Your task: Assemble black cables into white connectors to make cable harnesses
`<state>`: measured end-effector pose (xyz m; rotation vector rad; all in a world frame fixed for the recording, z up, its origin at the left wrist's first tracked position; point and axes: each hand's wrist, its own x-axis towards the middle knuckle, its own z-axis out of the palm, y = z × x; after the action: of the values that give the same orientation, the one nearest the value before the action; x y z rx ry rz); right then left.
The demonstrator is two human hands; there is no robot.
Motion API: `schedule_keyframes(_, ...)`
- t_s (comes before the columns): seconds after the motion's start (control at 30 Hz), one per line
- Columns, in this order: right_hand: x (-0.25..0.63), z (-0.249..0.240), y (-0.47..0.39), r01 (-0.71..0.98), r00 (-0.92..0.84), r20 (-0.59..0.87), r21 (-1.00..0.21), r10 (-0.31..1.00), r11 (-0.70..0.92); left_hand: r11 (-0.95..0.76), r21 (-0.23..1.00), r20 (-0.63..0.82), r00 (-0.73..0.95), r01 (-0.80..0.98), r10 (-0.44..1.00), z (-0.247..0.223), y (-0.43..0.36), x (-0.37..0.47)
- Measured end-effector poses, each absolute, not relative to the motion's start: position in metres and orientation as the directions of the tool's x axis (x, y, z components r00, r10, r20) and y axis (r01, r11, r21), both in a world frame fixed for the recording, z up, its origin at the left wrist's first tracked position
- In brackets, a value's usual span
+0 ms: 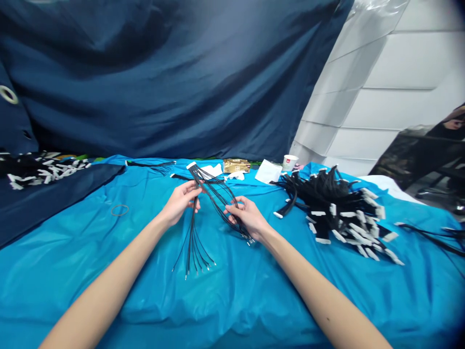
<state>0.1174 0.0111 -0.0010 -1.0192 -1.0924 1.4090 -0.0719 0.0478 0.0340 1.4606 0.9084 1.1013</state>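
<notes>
A black wire harness (217,198) with a white connector at its upper end stretches between my two hands over the blue sheet. My left hand (183,199) is closed on wires just below that connector; one group of strands hangs from it and fans out to small metal-tipped ends. Around the other group of wires, near their lower tips, the fingers of my right hand (246,217) are closed. Beyond my hands, another black harness (181,177) lies on the sheet.
A big pile of black harnesses with white connectors (337,203) lies to the right, another pile (47,169) far left. Behind are a gold packet (236,166), white paper (268,171) and a paper cup (289,162). A rubber band (119,210) rests at left. A person (436,140) is far right.
</notes>
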Motion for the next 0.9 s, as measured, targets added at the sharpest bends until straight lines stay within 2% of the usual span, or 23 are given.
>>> schedule_keyframes(0.23,0.119,-0.003,0.01,-0.219,-0.133,0.019,-0.976,0.991,-0.011,-0.212,0.97,0.207,0.049,0.122,0.977,0.024,0.055,-0.071)
schedule_keyframes(0.47,0.119,-0.001,0.01,-0.206,-0.08,0.034,-0.978,0.996,0.017,-0.203,0.979,0.2,-0.088,-0.022,0.976,0.026,0.059,-0.075)
schedule_keyframes(0.53,0.118,0.001,0.009,-0.171,-0.042,0.045,-0.985,0.998,0.038,-0.137,0.988,0.136,-0.027,-0.07,0.99,0.031,0.059,-0.079)
schedule_keyframes(0.63,0.117,0.002,0.006,-0.137,-0.015,0.086,-0.987,0.996,0.084,0.054,0.984,-0.019,0.196,-0.171,0.98,0.039,0.055,-0.082)
schedule_keyframes(0.7,0.116,0.004,0.004,-0.146,-0.046,0.097,-0.985,0.994,0.089,0.116,0.976,-0.057,0.299,-0.183,0.952,0.042,0.051,-0.081)
schedule_keyframes(0.8,0.114,0.006,0.001,-0.179,-0.151,0.097,-0.981,0.984,0.069,0.127,0.981,-0.071,0.338,-0.149,0.939,0.04,0.046,-0.074)
schedule_keyframes(0.9,0.11,0.007,-0.002,-0.195,-0.207,0.104,-0.979,0.973,0.063,0.096,0.992,-0.068,0.289,-0.085,0.955,0.033,0.045,-0.066)
